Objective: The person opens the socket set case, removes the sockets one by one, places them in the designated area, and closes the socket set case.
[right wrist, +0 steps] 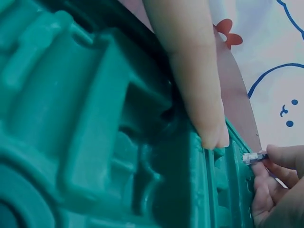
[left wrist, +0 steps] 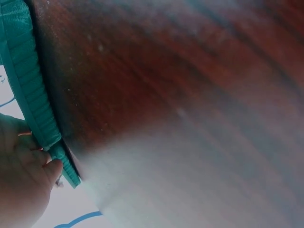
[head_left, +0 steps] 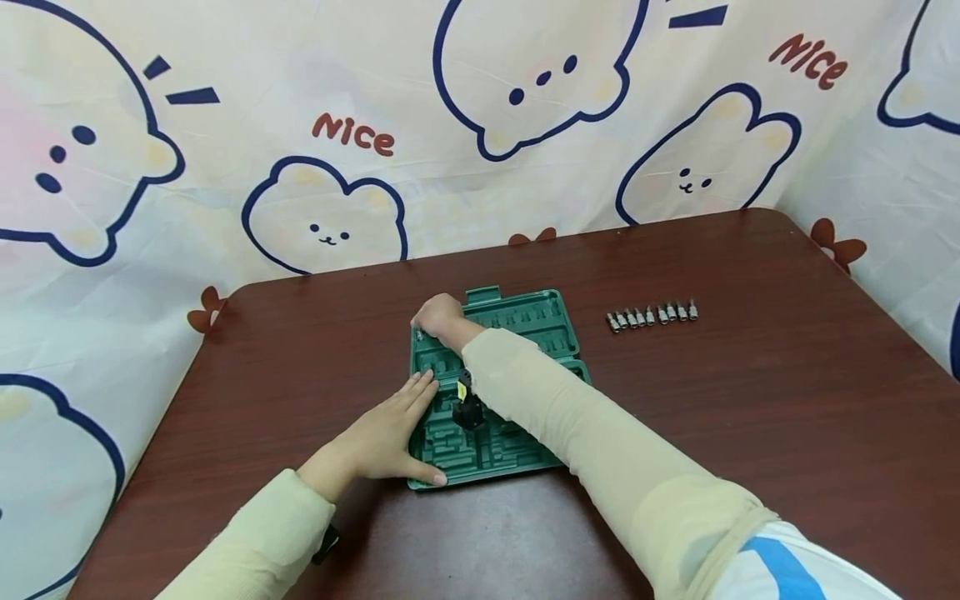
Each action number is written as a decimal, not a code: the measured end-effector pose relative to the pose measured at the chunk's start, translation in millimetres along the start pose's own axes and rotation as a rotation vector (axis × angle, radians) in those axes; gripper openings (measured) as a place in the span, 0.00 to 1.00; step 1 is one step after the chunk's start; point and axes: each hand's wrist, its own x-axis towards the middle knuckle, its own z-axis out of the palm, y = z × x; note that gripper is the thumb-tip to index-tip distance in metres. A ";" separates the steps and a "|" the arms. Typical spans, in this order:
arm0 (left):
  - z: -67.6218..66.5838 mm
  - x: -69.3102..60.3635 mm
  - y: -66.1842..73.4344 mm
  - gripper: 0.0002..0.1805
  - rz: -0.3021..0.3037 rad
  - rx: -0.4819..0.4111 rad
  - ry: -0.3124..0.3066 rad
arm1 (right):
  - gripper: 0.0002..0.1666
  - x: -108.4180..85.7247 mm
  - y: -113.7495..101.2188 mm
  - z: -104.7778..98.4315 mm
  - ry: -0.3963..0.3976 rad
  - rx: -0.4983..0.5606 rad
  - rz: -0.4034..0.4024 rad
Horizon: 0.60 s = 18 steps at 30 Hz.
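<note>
An unfolded green plastic tool case [head_left: 450, 454] with moulded slots lies on the table. My left hand [head_left: 382, 433] rests along its left side, with straight fingers on the edge and the thumb at the front corner. At the far left corner of the case, my right hand [head_left: 442, 321] pinches a small silver bit socket [right wrist: 255, 157] between thumb and fingers. In the right wrist view, that socket is right at the case's rim; whether it touches a slot I cannot tell. The left wrist view shows only the case's outer side and part of the left hand [left wrist: 23, 175].
Several silver bit sockets [head_left: 649, 317] stand in a row on the brown table [head_left: 300, 358], to the right of the case. A black wrist camera [head_left: 468, 412] under the right forearm hangs over the case. A printed cloth [head_left: 450, 200] borders the table's far edge.
</note>
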 end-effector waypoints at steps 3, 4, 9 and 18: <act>-0.3 0.8 -0.1 0.65 -0.004 0.009 -0.006 | 0.10 -1.1 2.8 -1.4 0.013 0.077 -0.010; -0.2 1.2 -0.1 0.65 -0.005 0.013 -0.008 | 0.10 -1.0 3.8 -1.9 0.024 0.123 -0.010; -0.6 2.3 0.4 0.65 -0.003 0.018 -0.002 | 0.10 -0.7 6.7 -8.5 0.034 0.365 -0.032; -0.3 0.1 0.3 0.65 -0.013 0.012 -0.011 | 0.14 -8.0 19.5 -32.0 -0.085 0.572 -0.007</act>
